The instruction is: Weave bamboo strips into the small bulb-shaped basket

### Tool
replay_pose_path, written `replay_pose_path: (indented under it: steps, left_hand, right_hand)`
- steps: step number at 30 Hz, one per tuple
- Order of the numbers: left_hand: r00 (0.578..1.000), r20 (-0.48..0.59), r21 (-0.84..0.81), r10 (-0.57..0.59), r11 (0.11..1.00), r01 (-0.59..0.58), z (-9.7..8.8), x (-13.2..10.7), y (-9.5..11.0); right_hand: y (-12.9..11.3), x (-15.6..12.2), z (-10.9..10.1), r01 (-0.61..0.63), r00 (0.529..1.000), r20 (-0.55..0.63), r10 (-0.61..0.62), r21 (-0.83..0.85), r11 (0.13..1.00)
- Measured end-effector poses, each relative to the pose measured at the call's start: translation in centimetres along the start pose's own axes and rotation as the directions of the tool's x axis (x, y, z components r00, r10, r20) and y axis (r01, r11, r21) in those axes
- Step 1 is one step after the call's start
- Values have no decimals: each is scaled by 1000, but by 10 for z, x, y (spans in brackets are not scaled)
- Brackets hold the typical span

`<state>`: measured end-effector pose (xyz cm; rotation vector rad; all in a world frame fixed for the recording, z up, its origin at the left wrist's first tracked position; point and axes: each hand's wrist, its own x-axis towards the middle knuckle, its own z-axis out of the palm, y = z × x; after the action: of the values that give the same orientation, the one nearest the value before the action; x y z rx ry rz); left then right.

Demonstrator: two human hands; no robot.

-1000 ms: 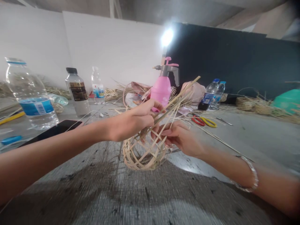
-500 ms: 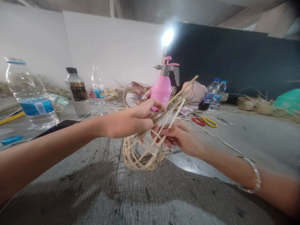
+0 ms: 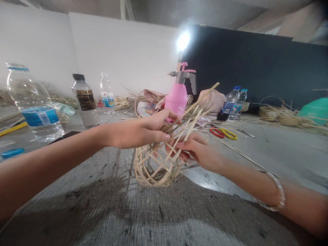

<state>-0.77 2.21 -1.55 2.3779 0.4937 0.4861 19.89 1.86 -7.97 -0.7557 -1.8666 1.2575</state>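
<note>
A half-woven bamboo basket [image 3: 156,167] of pale strips rests on the grey wooden table [image 3: 128,205], with loose strips fanning up and to the right from its open top. My left hand [image 3: 140,131] pinches a bunch of these strips above the basket. My right hand [image 3: 197,152] grips the lattice at the basket's right side, its fingers among the strips. The fingertips of the two hands nearly meet. A beaded bangle [image 3: 274,193] circles my right wrist.
Behind the basket stand a pink pump sprayer [image 3: 178,97] and several plastic bottles [image 3: 34,109]. Red-and-yellow-handled scissors [image 3: 222,134] lie to the right, and bundles of woven straw [image 3: 279,116] lie further right. A black phone [image 3: 65,135] lies under my left forearm.
The loose strips have spread wider above the basket. My left hand has drawn slightly left and up, and my left forearm now covers more of the phone.
</note>
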Motion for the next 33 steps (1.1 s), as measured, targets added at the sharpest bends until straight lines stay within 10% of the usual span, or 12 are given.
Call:
replay_pose_path:
  steps: [33]
  left_hand:
    - [968, -152, 117, -201, 969, 220, 9, 6, 12]
  right_hand:
    - [-23, -5, 11, 42, 993, -75, -86, -460, 887]
